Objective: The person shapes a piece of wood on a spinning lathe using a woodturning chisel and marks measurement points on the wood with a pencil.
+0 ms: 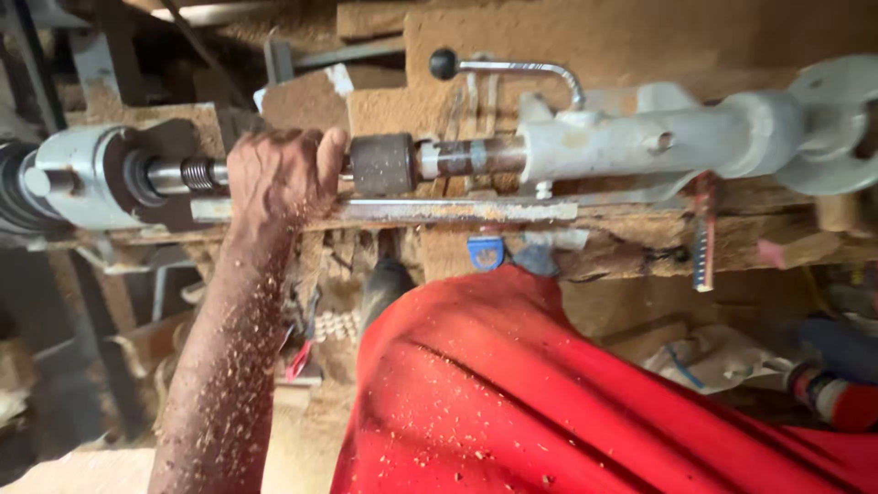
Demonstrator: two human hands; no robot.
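Fingers of our left hand curl closed around something mounted on the lathe axis, between the threaded spindle at the headstock and the dark cylindrical block just beside the thumb. The hand covers what it grips, so we cannot say for sure whether it is a separate piece or the near end of that block. Our right hand is out of view, so we cannot tell its state.

We judge the block to be a small, stiff, solid workpiece, light enough for one hand, with a rough, dusty surface that should not slip. Held between centres, it is best taken around its middle, clear of the spindle threads.

To its right, a brown sleeve runs into the pale grey tailstock, whose black-knobbed lever arches above. A flat metal tool rest lies just below the axis. Sawdust coats the worktop, our forearm and the red garment.
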